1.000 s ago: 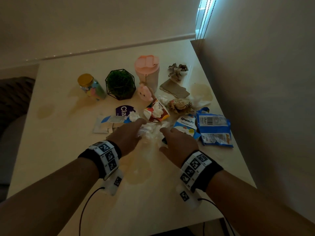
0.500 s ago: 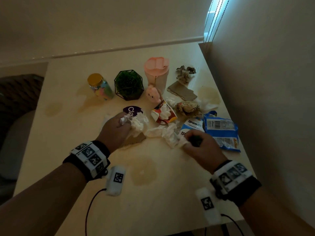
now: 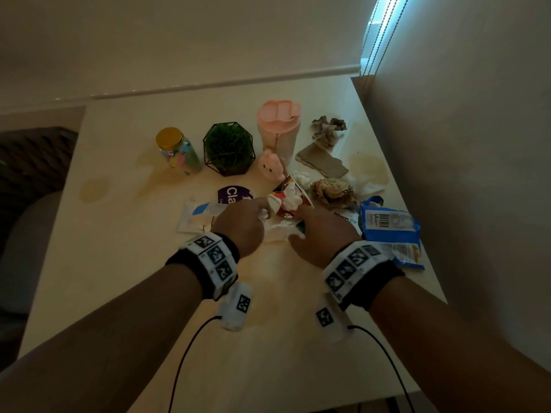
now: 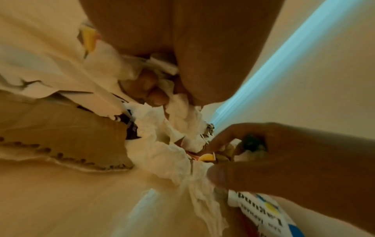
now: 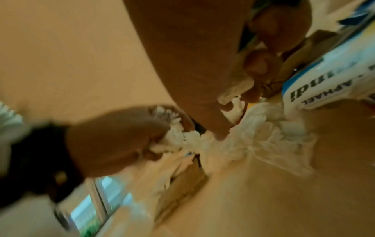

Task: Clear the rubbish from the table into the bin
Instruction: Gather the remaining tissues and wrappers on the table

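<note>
Both hands are down on the table (image 3: 125, 293), close side by side, with a heap of white tissue (image 3: 278, 232) lying between them. The left hand (image 3: 241, 225) has its fingers curled round a wad of that tissue, and you can see the white bits poking out of its fist in the right wrist view. The right hand (image 3: 320, 231) has its fingers bent too, with some tissue and a small dark thing tucked in them, but I cannot tell what the dark thing is. The tissue stretches sideways from one hand to the other, so each hand has an end of it. Just past the fingertips, a bit farther away from the person, lies the red wrapper (image 3: 287, 199) with more tissue stuffed in it. It is about the same way from both hands, maybe a little nearer the right one. The blue packet (image 3: 390, 231) lies to the right of the right hand, almost touching the wrist. A torn bit of brown card (image 4: 61, 136) is under the left hand. No bin shows in any view, so I think the rubbish must be scooped up first and carried off the table
</note>
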